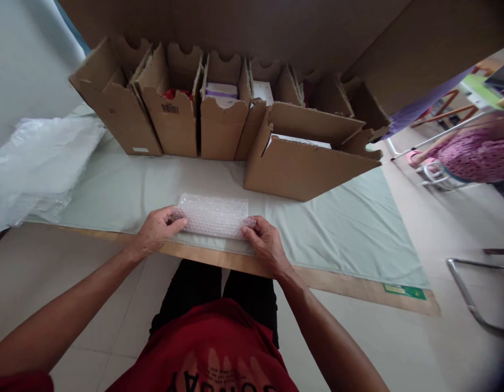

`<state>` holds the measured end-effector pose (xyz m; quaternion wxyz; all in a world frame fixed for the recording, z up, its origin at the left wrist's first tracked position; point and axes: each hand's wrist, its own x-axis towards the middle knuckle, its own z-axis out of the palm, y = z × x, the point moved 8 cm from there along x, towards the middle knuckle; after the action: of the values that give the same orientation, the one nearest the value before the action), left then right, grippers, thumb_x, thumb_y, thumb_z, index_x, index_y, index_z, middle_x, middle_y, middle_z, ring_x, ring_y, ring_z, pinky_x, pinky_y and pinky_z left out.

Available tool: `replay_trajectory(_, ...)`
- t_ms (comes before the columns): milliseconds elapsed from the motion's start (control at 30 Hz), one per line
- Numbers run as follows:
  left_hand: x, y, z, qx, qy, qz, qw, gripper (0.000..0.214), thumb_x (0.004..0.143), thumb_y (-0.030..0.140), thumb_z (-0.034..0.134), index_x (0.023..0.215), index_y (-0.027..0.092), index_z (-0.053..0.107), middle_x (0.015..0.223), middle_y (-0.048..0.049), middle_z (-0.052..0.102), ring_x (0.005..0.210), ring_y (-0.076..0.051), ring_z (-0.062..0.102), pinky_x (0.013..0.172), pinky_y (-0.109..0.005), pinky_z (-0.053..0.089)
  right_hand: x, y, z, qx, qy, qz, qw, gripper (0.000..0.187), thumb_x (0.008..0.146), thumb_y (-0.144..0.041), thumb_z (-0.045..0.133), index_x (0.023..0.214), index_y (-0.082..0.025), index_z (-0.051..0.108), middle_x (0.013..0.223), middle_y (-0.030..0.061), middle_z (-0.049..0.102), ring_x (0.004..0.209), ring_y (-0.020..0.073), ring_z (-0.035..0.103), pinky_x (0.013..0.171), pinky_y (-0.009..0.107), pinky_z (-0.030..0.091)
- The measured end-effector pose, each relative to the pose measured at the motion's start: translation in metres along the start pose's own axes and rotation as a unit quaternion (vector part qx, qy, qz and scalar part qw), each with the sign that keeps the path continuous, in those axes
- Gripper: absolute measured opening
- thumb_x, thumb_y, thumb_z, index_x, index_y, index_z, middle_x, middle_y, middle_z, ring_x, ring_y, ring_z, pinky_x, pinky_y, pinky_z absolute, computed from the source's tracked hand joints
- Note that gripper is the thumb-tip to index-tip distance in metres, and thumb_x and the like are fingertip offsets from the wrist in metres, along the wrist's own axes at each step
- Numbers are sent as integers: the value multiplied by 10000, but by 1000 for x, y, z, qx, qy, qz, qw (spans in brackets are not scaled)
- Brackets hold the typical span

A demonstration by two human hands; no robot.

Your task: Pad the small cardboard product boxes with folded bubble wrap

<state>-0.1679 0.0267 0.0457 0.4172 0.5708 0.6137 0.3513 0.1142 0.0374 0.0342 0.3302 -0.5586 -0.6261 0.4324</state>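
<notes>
A small bundle wrapped in bubble wrap (pixel 213 215) lies on the pale green cloth near the table's front edge. My left hand (pixel 157 230) grips its left end, fingers curled over the wrap. Its right end is pinched in the closed fingers of my right hand (pixel 265 243). What is inside the wrap is hidden.
A row of open cardboard boxes (pixel 174 109) stands behind the bundle, and a larger box (pixel 301 163) sits to the right. Loose clear plastic sheeting (pixel 39 163) lies at the left. Another person in a purple patterned garment (pixel 476 152) sits at the far right. A metal chair frame (pixel 468 294) stands lower right.
</notes>
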Motion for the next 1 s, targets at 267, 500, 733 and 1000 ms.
replay_trajectory(267,-7,-5,-2,45,67,37,996,307,809,488,609,827,191,686,790,-34,750,750,-197,700,729,-310,540,0,-2,-1,88,-43,-3,995,380,819,-475,704,1098,-227,632,902,35,713,837,199,673,743,318,519)
replay_trajectory(500,-2,-8,-1,36,67,24,997,336,836,516,601,854,188,669,763,-20,734,707,-186,695,671,-286,539,-6,0,-4,78,-30,-2,996,304,849,-423,670,1073,-219,657,861,31,726,768,175,669,703,302,522)
replay_trajectory(733,-5,0,-1,86,73,36,993,310,872,488,591,897,185,649,739,-6,703,663,-156,644,629,-259,499,-2,4,-4,42,22,1,999,359,850,-389,621,1151,-197,587,756,-3,664,626,143,603,617,283,482)
replay_trajectory(1000,1,6,3,233,129,61,962,375,874,418,575,1127,164,686,847,-65,728,732,-201,666,746,-316,509,-2,-5,-2,-151,64,-10,986,469,863,-332,533,1300,-169,572,811,30,699,657,171,624,691,311,464)
